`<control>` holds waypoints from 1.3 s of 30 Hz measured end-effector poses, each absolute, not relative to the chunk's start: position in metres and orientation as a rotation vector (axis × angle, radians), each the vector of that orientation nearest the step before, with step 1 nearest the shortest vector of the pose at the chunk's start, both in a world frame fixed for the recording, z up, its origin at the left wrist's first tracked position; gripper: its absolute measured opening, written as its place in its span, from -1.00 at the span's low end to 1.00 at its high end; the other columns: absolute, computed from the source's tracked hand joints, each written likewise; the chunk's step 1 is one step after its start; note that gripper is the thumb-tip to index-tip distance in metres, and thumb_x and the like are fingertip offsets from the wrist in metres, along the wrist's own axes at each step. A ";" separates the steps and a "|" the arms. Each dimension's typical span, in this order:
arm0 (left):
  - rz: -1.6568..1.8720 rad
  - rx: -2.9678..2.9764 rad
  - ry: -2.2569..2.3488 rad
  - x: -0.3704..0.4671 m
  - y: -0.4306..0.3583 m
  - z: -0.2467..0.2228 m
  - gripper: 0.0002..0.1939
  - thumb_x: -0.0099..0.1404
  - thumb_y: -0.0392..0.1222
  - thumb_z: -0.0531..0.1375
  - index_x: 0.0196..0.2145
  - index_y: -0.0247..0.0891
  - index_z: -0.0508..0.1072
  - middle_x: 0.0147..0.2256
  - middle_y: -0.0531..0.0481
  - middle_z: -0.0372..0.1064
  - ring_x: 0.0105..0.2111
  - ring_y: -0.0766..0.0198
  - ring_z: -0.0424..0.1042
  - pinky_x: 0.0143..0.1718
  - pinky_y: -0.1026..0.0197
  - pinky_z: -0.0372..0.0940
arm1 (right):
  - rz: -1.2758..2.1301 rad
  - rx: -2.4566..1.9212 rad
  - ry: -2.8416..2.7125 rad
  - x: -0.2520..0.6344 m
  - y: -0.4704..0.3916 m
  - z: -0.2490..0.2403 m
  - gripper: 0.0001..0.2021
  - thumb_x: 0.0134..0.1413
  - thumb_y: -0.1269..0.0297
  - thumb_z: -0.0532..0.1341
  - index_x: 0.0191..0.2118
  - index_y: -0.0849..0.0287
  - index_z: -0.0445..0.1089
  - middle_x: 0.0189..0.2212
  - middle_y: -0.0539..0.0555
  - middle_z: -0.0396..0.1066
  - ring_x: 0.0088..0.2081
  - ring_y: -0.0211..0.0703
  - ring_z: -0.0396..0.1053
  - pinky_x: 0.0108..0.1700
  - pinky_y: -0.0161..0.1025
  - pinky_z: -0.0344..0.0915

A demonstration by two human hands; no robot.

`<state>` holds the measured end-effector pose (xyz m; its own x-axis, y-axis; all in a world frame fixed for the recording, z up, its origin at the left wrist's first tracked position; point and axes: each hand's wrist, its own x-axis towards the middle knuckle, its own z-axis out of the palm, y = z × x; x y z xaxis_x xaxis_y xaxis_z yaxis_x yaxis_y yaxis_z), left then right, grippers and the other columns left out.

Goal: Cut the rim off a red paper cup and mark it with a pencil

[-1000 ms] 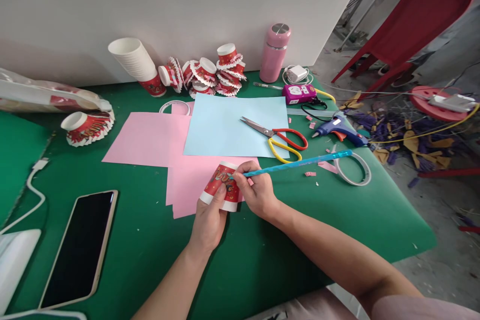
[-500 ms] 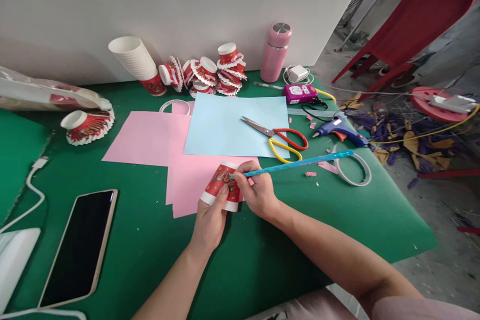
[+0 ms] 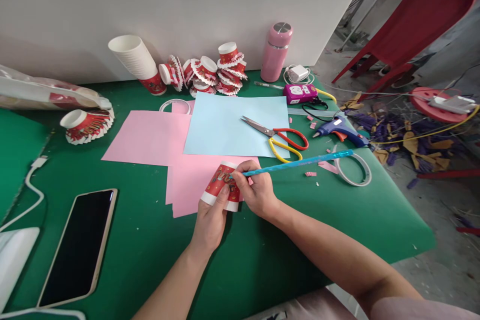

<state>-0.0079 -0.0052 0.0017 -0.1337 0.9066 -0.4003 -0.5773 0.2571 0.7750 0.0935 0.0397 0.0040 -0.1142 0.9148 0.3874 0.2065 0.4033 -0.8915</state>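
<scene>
My left hand is closed on a red and white printed paper cup, thumb pressed along its side, above the green table. In my right hand is a long blue pencil, pinched near its lower end and slanting up to the right. The pencil's lower end meets the cup's printed side; my fingers partly hide its tip. Behind the hands lie pink paper sheets and a light blue sheet. Scissors with one red and one yellow handle rest on the blue sheet.
A glue gun and a tape roll lie to the right. Along the wall stand a pink flask, stacked paper cups and several fringed cups. A phone lies at left, near another fringed cup.
</scene>
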 end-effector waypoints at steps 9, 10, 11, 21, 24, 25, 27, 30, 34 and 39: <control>1.341 0.350 1.106 -0.007 -0.004 0.005 -0.68 -0.01 -0.08 0.32 -0.25 -0.17 0.50 -0.21 0.00 0.49 -0.07 0.12 0.39 0.00 0.11 0.22 | 0.722 -1.035 -1.651 0.096 0.040 0.004 -0.87 0.09 0.34 0.04 -0.47 0.13 0.16 -0.59 -0.04 0.27 -0.58 -0.31 0.23 -0.55 -0.36 0.18; 1.343 0.341 1.107 -0.007 -0.004 0.005 -0.68 -0.02 -0.07 0.33 -0.26 -0.17 0.50 -0.22 0.00 0.49 -0.08 0.12 0.39 0.00 0.11 0.22 | 0.707 -1.034 -1.653 0.096 0.040 0.003 -0.87 0.09 0.34 0.04 -0.47 0.14 0.16 -0.59 -0.05 0.26 -0.58 -0.31 0.22 -0.55 -0.36 0.18; 1.345 0.332 1.110 -0.007 -0.003 0.005 -0.67 -0.03 -0.08 0.33 -0.26 -0.18 0.51 -0.24 0.01 0.49 -0.08 0.12 0.40 -0.01 0.11 0.22 | 0.694 -1.033 -1.655 0.097 0.040 0.003 -0.87 0.09 0.35 0.04 -0.47 0.14 0.16 -0.60 -0.05 0.25 -0.58 -0.32 0.21 -0.55 -0.36 0.17; 1.344 0.359 1.114 -0.007 -0.004 0.004 -0.69 0.01 -0.09 0.31 -0.23 -0.17 0.50 -0.17 -0.01 0.47 -0.03 0.08 0.36 0.01 0.08 0.22 | 0.719 -1.057 -1.636 0.096 0.040 0.002 -0.85 0.08 0.32 0.04 -0.49 0.14 0.15 -0.61 -0.05 0.24 -0.59 -0.32 0.18 -0.55 -0.36 0.15; 1.341 0.385 1.096 -0.007 -0.005 0.002 -0.68 0.04 -0.10 0.29 -0.20 -0.16 0.49 -0.12 -0.01 0.46 0.00 0.07 0.34 0.02 0.09 0.22 | 0.740 -1.056 -1.629 0.095 0.040 0.003 -0.86 0.09 0.31 0.05 -0.48 0.13 0.16 -0.60 -0.04 0.27 -0.59 -0.31 0.20 -0.55 -0.35 0.17; 1.338 0.397 1.089 -0.008 -0.005 0.001 -0.68 0.05 -0.10 0.29 -0.19 -0.15 0.49 -0.11 -0.01 0.45 0.01 0.08 0.33 0.02 0.10 0.21 | 0.749 -1.057 -1.629 0.095 0.040 0.003 -0.86 0.09 0.31 0.05 -0.48 0.13 0.17 -0.60 -0.04 0.27 -0.59 -0.31 0.21 -0.55 -0.35 0.18; 1.324 0.426 1.077 -0.009 -0.006 -0.001 -0.67 0.08 -0.11 0.27 -0.15 -0.13 0.47 -0.08 0.00 0.43 0.03 0.09 0.31 0.03 0.12 0.20 | 0.767 -1.052 -1.627 0.094 0.040 0.004 -0.86 0.10 0.31 0.05 -0.47 0.13 0.18 -0.60 -0.04 0.29 -0.59 -0.31 0.23 -0.55 -0.35 0.19; 1.309 0.480 1.085 -0.010 -0.008 -0.005 -0.66 0.10 -0.11 0.26 -0.12 -0.11 0.46 -0.03 0.01 0.40 0.07 0.10 0.26 0.05 0.13 0.19 | 0.786 -1.027 -1.618 0.094 0.040 0.006 -0.87 0.11 0.32 0.06 -0.46 0.14 0.18 -0.60 -0.05 0.29 -0.59 -0.32 0.24 -0.56 -0.37 0.18; 1.313 0.551 1.098 -0.011 -0.009 -0.010 -0.64 0.11 -0.12 0.25 -0.09 -0.09 0.44 0.01 0.03 0.37 0.12 0.09 0.19 0.05 0.14 0.19 | 0.793 -1.019 -1.616 0.094 0.040 0.006 -0.87 0.10 0.34 0.08 -0.46 0.14 0.19 -0.59 -0.05 0.31 -0.59 -0.32 0.26 -0.56 -0.38 0.19; 1.333 0.577 1.112 -0.011 -0.010 -0.011 -0.62 0.08 -0.13 0.27 -0.10 -0.14 0.44 -0.03 -0.03 0.39 0.09 0.03 0.23 0.04 0.10 0.20 | 0.780 -1.032 -1.617 0.094 0.040 0.007 -0.86 0.11 0.33 0.07 -0.47 0.14 0.20 -0.59 -0.04 0.33 -0.59 -0.32 0.26 -0.55 -0.38 0.20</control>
<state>-0.0109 -0.0102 -0.0112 -0.1306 0.9454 -0.2987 -0.4636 0.2081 0.8613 0.0935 0.0397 0.0066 -0.1116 0.9064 0.4075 0.2450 0.4225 -0.8726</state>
